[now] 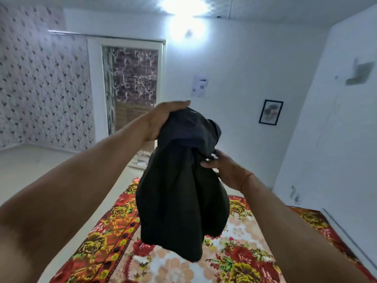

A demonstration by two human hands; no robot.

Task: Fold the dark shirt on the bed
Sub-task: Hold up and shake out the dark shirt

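- White walls, a patterned wall at the left and a doorway (pixel 132 86) frame the room, with a small framed picture (pixel 271 112) hanging on the right wall.
- Below, a bed (pixel 240 250) covered in a red and yellow floral spread fills the lower part of the view.
- The dark shirt (pixel 179 190) is not on the bed; it hangs bunched in the air above the spread, clear of it.
- The left hand (pixel 163 119) is raised, arm stretched well forward, fingers closed over the top of the bundle so the cloth drops under its own weight.
- That high hold probably lets the garment hang free so its shape can be found.
- The right hand (pixel 222 170) sits lower, at the shirt's right side, fingers pressed into the fabric; a thin orange thread (pixel 245 176) circles the wrist.
- Whether the right fingers truly pinch a fold or only rest against it cannot be told, since cloth hides the fingertips.
- By the look of it, the right hand is searching for an edge or shoulder to spread the shirt open.
- No fold is made yet; the shirt is a crumpled mass.
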